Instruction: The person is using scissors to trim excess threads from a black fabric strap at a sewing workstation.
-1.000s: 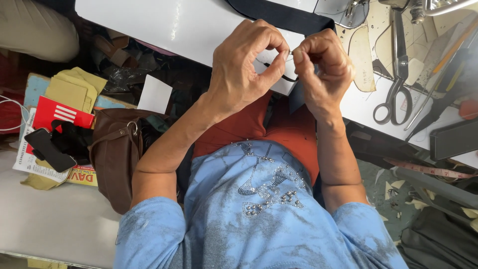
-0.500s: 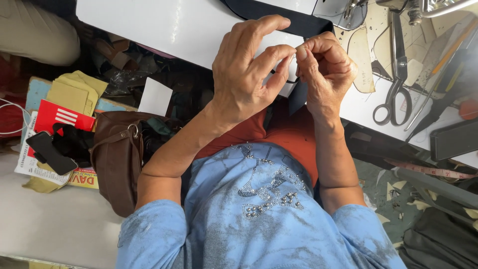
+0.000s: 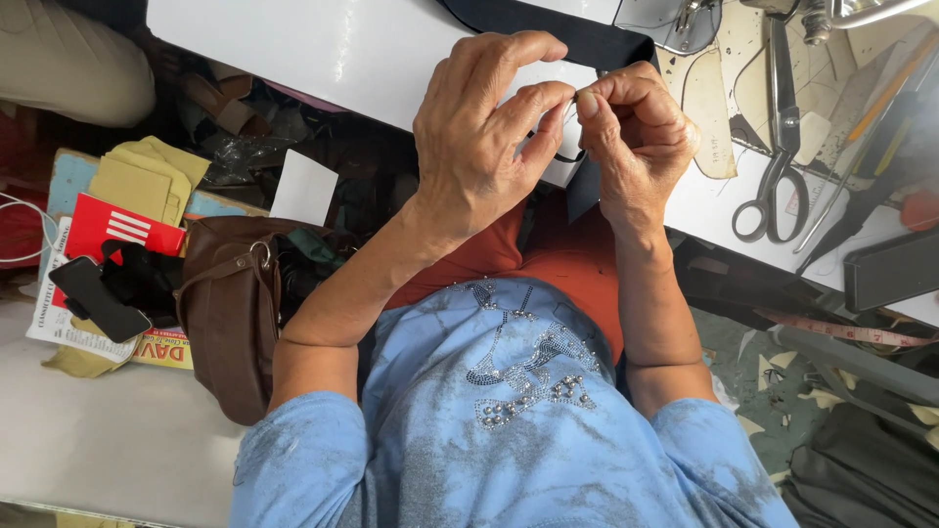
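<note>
Both hands were up in front of the chest, over the near edge of the white table (image 3: 323,49). Left hand (image 3: 479,147) had its fingers curled, thumb and forefinger tips pressed together right against the right hand's fingertips. Right hand (image 3: 636,132) was closed in a loose fist, thumb and forefinger pinched tight on something tiny; too small to tell what it was. A thin dark thread (image 3: 565,156) looped just below the 2 pinches, between the hands. A strip of black cloth (image 3: 548,34) lay on the table just behind the hands and hung down off the edge under the right hand.

1 pair of scissors (image 3: 773,137) with black handles lay on the table to the right, well apart from the hands, beside a ruler and other tools. A brown bag (image 3: 230,313) sat low on the left, with a black phone (image 3: 93,298) and a red booklet (image 3: 122,227) beside it. A measuring tape (image 3: 841,330) ran along the lower right.
</note>
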